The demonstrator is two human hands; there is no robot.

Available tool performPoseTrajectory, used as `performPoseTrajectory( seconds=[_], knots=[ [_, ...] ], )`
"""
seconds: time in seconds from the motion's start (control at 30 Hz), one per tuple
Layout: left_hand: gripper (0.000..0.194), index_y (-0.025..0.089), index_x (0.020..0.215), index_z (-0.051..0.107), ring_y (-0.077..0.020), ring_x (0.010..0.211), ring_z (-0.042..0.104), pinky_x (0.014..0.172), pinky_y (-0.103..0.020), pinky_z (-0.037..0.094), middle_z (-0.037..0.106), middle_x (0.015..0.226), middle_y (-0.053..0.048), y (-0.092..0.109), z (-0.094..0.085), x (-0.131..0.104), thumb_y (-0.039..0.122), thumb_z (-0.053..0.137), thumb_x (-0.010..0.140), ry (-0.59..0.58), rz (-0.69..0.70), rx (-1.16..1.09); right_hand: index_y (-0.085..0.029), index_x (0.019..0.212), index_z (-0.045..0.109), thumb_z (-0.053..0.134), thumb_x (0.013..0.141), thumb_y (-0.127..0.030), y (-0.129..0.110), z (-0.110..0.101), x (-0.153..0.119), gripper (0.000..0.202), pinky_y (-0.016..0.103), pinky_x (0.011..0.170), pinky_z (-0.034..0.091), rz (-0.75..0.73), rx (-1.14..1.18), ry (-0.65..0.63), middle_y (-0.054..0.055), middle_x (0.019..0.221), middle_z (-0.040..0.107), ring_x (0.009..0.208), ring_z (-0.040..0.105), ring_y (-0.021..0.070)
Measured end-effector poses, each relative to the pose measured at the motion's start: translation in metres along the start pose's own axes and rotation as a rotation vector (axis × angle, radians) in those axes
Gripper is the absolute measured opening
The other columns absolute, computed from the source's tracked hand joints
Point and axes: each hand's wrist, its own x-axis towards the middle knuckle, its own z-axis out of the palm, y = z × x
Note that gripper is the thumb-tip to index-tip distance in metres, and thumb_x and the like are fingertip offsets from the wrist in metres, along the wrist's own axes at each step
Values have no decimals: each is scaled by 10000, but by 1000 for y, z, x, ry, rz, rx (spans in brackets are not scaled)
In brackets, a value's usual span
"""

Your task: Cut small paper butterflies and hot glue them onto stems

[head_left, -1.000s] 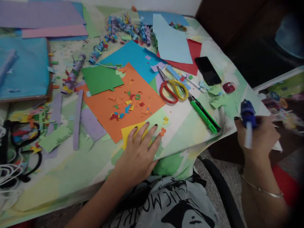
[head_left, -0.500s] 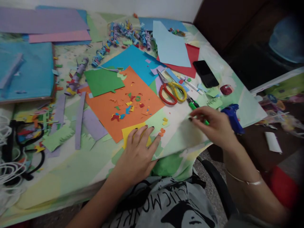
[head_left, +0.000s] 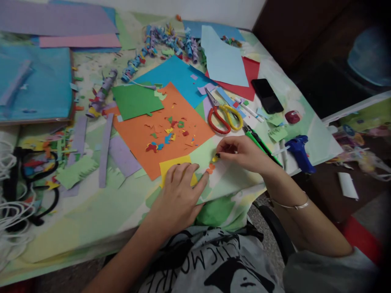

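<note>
Leftward since a moment before, her right hand [head_left: 244, 152] pinched a yellow scrap [head_left: 214, 159]; left hand [head_left: 180, 195] (spread flat) pinned the yellow paper [head_left: 166, 166] steady.

A single head-worn camera looks forward and steeply down from the seated person's own eye height, close over the near edge of the paper-strewn, pale green craft table [head_left: 100, 228], which runs away toward the far white wall [head_left: 214, 10].
</note>
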Motion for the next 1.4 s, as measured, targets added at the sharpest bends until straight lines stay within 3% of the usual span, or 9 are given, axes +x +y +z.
performPoseTrajectory(
  seconds=[0.1, 0.17, 0.6, 1.4],
  knots=[
    [606, 159, 1331, 461, -377, 1199, 336, 1003, -561, 299, 417, 1293, -206, 0, 0, 0, 370, 602, 781, 6, 7, -4, -139, 792, 621, 559, 769, -198, 0, 4, -6, 89, 231, 582, 410, 74, 221, -80, 13, 708, 607, 628, 525, 106],
    [601, 162, 1330, 463, -377, 1200, 334, 999, -562, 303, 417, 1294, -204, 0, 0, 0, 371, 597, 783, 8, 10, -6, -141, 773, 630, 574, 757, -202, 0, 8, -8, 85, 234, 577, 414, 96, 246, -111, 10, 688, 609, 623, 528, 110],
    [633, 147, 1338, 462, -386, 1187, 349, 988, -563, 307, 429, 1284, -212, -1, 0, 0, 375, 614, 767, 11, 14, -12, -132, 711, 657, 562, 739, -183, -9, 26, -14, 111, 223, 517, 352, 122, 28, 52, -2, 599, 581, 554, 474, 90],
    [611, 137, 1323, 482, -392, 1189, 352, 981, -575, 314, 430, 1292, -219, -2, 1, 0, 359, 612, 768, 24, 29, -16, -143, 725, 666, 563, 754, -182, -12, 34, -19, 113, 227, 543, 338, 116, -77, 122, -9, 603, 587, 553, 461, 90]
  ],
)
